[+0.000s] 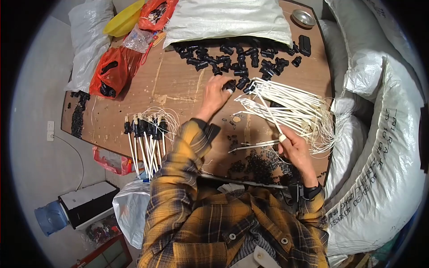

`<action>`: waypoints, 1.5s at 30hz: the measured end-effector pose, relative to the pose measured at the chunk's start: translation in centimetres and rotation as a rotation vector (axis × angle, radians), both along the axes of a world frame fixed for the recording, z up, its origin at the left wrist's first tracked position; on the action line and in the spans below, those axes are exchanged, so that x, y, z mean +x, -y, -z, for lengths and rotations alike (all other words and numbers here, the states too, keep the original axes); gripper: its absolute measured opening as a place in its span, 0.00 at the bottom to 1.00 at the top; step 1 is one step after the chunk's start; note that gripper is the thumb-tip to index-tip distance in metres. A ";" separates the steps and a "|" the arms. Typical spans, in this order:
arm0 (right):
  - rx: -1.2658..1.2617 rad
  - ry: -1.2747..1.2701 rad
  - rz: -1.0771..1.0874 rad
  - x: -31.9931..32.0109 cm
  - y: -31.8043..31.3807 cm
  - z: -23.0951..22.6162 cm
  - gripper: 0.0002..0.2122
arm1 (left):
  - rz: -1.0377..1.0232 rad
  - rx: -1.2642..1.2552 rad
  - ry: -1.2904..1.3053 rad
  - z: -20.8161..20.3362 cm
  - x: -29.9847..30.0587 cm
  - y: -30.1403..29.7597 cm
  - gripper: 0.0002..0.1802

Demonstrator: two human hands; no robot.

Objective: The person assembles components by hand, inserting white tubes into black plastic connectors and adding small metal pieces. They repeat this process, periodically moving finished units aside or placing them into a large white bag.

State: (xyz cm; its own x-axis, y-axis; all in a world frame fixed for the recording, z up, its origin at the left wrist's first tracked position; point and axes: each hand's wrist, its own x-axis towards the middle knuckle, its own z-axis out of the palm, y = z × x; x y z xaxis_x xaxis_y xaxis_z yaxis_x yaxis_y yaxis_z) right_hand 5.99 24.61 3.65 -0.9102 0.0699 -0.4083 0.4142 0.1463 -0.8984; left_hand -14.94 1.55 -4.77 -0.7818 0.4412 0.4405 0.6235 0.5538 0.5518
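My left hand (215, 96) is closed around a black plastic fitting (229, 85), just in front of a spread of similar black fittings (241, 62). In my right hand (294, 148) a thin white tube (271, 111) is pinched near its lower end, slanting up and to the left across other tubes. Beyond that hand lies a pile of white tubes (292, 100), with thin pale wires (324, 138) trailing at their right ends. On the left, several white tubes with black fittings on them (145, 129) lie together at the table's edge.
Small black pieces (259, 167) are heaped at the near edge. A large white sack (228, 20) lies at the back, beside a metal bowl (303, 18). Red bags (117, 67) and a yellow basin (123, 20) stand left. Filled sacks (375, 156) line the right side.
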 end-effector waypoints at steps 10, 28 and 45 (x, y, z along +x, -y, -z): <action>0.157 -0.188 -0.162 -0.7 1.1 1.0 0.15 | 0.154 0.685 1.069 -3.9 7.1 1.3 0.18; 0.902 -0.442 -0.367 0.2 1.8 -0.9 0.15 | 0.182 -0.088 0.346 -3.7 8.8 3.5 0.17; 0.331 -0.871 -0.095 -3.2 4.0 1.0 0.16 | 0.337 -0.230 0.041 -8.3 12.9 1.0 0.11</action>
State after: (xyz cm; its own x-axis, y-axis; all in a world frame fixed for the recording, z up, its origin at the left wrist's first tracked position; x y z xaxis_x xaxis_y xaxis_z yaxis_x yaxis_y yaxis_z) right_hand 2.81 20.57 2.69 -0.8937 -0.0301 0.4476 -0.4122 0.4491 -0.7928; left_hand -2.05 0.52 3.53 -0.5912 0.7591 0.2723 0.7714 0.4338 0.4656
